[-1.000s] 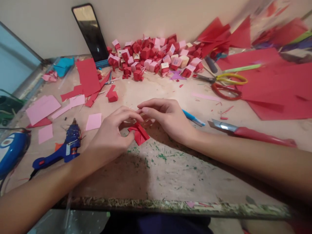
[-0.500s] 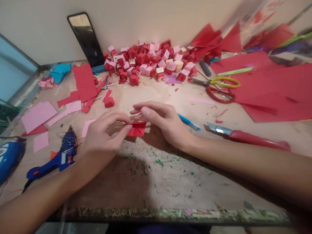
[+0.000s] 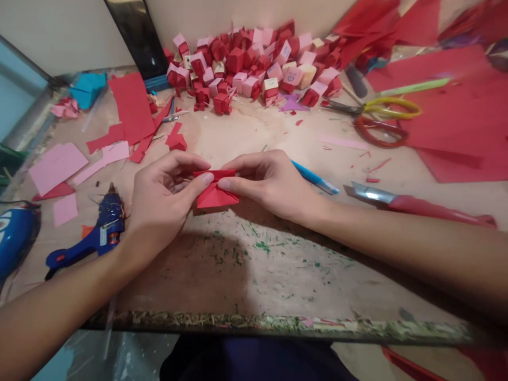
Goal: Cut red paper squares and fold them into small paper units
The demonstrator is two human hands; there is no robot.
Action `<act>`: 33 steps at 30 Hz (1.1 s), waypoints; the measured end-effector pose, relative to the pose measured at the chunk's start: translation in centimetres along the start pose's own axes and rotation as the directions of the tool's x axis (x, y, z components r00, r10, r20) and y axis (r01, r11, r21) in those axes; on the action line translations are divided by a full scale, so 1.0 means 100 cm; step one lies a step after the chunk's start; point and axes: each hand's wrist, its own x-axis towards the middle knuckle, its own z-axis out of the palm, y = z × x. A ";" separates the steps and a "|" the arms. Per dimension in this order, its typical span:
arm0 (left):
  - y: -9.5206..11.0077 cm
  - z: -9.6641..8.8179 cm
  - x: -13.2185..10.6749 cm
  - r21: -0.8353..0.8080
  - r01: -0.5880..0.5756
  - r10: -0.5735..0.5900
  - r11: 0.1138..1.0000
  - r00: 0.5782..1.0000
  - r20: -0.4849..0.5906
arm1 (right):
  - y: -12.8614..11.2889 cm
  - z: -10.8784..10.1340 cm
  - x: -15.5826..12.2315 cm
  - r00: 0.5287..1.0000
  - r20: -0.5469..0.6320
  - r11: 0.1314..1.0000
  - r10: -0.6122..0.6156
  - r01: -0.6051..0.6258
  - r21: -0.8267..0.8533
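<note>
A small piece of folded red paper is held just above the table, its creases facing me. My left hand pinches its left side between thumb and fingers. On the right side, my right hand grips the same paper, thumb pressed on its face. The two thumbs lie close together near its upper middle. My fingertips behind the paper are partly hidden. Beyond my right hand lies a blue pen, partly covered by that hand.
A blue glue gun lies left, near pink paper pieces. Small red and pink paper cubes are heaped at the back. Scissors, a red-handled cutter knife and red sheets lie right. A phone leans on the wall.
My right hand has moved in and now grips the red paper's right side. The paper shows more of its folded face. The camera view has tilted downward.
</note>
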 end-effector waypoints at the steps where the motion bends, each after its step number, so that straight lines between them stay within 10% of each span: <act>1: -0.001 0.001 0.001 -0.015 -0.007 0.007 1.000 1.000 -0.003 | 0.000 0.000 0.000 1.000 -0.008 1.000 0.001 -0.001 -0.006; 9: -0.007 -0.002 0.000 -0.149 -0.096 0.093 0.984 0.995 -0.029 | 0.000 0.002 0.001 0.977 -0.209 0.996 0.038 -0.021 0.085; 14: -0.006 -0.002 -0.009 -0.033 -0.118 0.121 0.993 0.980 0.156 | 0.002 0.002 0.002 0.959 -0.275 0.978 0.067 -0.008 0.210; 33: 0.009 0.000 -0.011 0.042 0.108 -0.110 0.993 0.992 0.059 | 0.002 0.006 0.000 0.988 -0.136 0.900 0.069 -0.003 0.435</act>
